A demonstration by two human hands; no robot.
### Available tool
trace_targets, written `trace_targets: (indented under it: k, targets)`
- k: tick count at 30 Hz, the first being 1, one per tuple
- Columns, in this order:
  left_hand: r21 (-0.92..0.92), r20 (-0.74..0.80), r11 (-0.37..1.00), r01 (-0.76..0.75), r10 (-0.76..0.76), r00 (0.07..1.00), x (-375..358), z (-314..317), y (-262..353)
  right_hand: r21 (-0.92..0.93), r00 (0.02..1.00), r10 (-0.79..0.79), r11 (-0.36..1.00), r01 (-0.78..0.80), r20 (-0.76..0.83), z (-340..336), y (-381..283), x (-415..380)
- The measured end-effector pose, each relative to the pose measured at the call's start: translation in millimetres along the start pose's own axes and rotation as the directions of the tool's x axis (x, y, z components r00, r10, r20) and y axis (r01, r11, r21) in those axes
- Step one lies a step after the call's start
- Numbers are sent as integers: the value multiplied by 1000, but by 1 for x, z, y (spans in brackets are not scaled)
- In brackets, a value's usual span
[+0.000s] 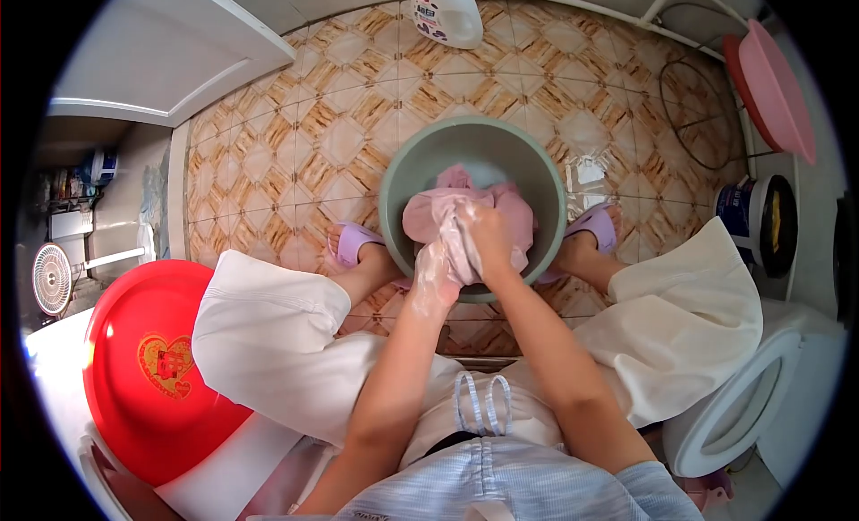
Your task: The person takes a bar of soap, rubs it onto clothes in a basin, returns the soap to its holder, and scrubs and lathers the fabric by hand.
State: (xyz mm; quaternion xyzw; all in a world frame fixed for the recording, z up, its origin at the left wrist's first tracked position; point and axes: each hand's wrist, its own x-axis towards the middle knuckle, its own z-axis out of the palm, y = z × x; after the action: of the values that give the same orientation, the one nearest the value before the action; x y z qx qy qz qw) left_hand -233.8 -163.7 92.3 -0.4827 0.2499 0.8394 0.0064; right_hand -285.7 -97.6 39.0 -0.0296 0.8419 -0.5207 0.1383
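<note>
A bunched, wet pink cloth [428, 214], perhaps a garment, is in the grey-green basin [390, 176] on the floor between my feet. My right hand [489, 241] is closed around a gathered part of it, knuckles up. White suds coat my left hand [436, 269] and wrist, which press against the same bundle from the left. Folds of the cloth partly cover the left fingers, which look closed on it. Both hands meet near the middle of the basin, close together. The bottom of the basin is mostly hidden under the cloth.
A white detergent bottle [447, 15] stands on the tiled floor [340, 118] beyond the basin. At left is a red basin [125, 378]. Pink [780, 91] and red basins lean at the upper right, above a dark-lidded bucket [778, 226]. A white toilet seat [707, 431] is at lower right.
</note>
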Motion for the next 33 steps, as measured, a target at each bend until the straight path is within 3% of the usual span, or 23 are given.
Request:
trace_targets:
  k: [2, 3, 4, 5, 8, 9, 11, 13, 14, 16, 17, 18, 19, 20, 22, 23, 25, 26, 28, 29, 30, 32, 33]
  targets:
    - [45, 196, 998, -48, 38, 980, 9, -10, -8, -17, 993, 65, 998, -64, 101, -23, -25, 2]
    - [-22, 332, 1000, -22, 28, 943, 18, -24, -6, -95, 997, -46, 994, 51, 58, -20, -37, -9]
    - [-24, 327, 1000, -14, 21, 945, 17, -25, -8, -180, 988, -154, 971, 156, 27, -18, -49, -25]
    - [-26, 288, 1000, -14, 21, 957, 18, -22, -7, -217, 969, -224, 946, 242, 108, -17, -64, -44]
    - [-24, 155, 999, -21, 24, 988, 19, -18, -2, -246, 922, -369, 888, 388, 120, -14, -50, -34]
    - [-19, 109, 1000, -22, 24, 994, 19, -17, 1, -308, 962, -250, 911, 273, 111, -13, -38, -18]
    - [-16, 151, 999, -27, 29, 988, 12, -10, 15, -267, 979, -199, 946, 184, -32, -24, 2, 19]
    - [-81, 192, 995, -57, 72, 979, -1, -2, 34, -222, 986, 155, 961, -163, -53, -53, 2, 26]
    - [-149, 157, 987, -65, 88, 984, 3, -8, 42, 114, 956, 294, 949, -294, 17, -64, 12, 30]
    - [-222, 200, 970, -99, 145, 969, 5, -8, 55, 564, 962, 74, 797, -216, 263, -69, 35, 29]
    - [-223, 201, 970, -99, 145, 969, 1, -4, 58, 314, 969, -19, 947, -61, 246, -66, 35, 23]
    - [-239, 143, 967, -83, 120, 982, -4, 1, 61, 35, 961, -113, 994, 107, 254, -62, 34, 15]
    - [-256, 84, 964, -69, 93, 992, -7, 5, 63, -328, 947, -248, 894, 306, 205, -56, 37, 10]
    - [-255, 84, 964, -70, 94, 992, -6, 3, 63, -326, 947, -249, 894, 306, 204, -56, 40, 11]
    - [-313, 138, 946, -82, 131, 982, 2, -7, 63, -229, 972, -37, 969, 91, 230, -58, 42, 12]
    - [-310, 138, 947, -85, 133, 981, 11, -13, 63, -68, 983, 63, 996, -52, 174, -57, 36, 15]
    - [-57, 123, 963, -262, 267, 956, 29, -23, 61, 33, 983, 74, 996, -80, 170, -59, 10, 11]
    - [-57, 126, 964, -261, 266, 956, 23, -16, 59, 133, 983, 84, 985, -107, 164, -59, -9, 7]
    - [-56, 160, 997, -46, 55, 986, 6, 2, 54, 76, 973, -143, 988, 132, 181, -39, -35, -19]
    - [45, 94, 996, -73, 68, 993, 30, -19, 43, 63, 927, -346, 938, 340, 142, -30, -46, -32]
    - [126, 31, 974, -190, 188, 982, 1, 5, 42, 55, 879, -454, 891, 451, 148, -19, -51, -42]
    - [188, 247, 981, -49, 2, 969, 79, -87, 24, 69, 871, -479, 878, 474, 106, -3, -52, -50]
    - [190, 243, 981, -44, -4, 970, 76, -85, 19, 8, 871, -486, 873, 487, 69, 4, -46, -50]
